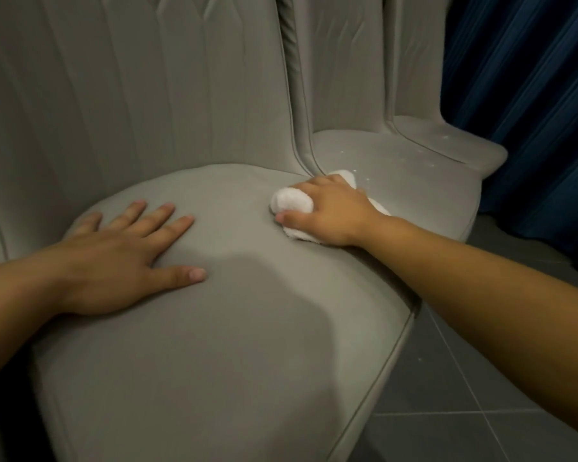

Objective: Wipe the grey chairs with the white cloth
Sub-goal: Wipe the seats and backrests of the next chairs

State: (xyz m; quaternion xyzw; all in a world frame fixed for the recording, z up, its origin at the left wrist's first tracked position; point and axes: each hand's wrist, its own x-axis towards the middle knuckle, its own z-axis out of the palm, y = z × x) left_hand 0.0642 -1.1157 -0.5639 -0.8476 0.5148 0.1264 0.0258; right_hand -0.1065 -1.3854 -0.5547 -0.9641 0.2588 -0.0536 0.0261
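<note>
A grey tiled floor (447, 378) and a dark blue curtain (521, 95) frame three grey chairs set side by side. The nearest chair (214, 328) fills the view, with a second chair (397, 181) and a third chair (447, 138) beyond it. The left hand (114, 258) lies flat on the near seat, fingers straight. The right hand (331, 211) grips the bunched white cloth (291, 201) at the seat's far right edge.

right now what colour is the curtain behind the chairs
Dark blue, with vertical folds. The curtain shows at the right edge of the head view.
</note>
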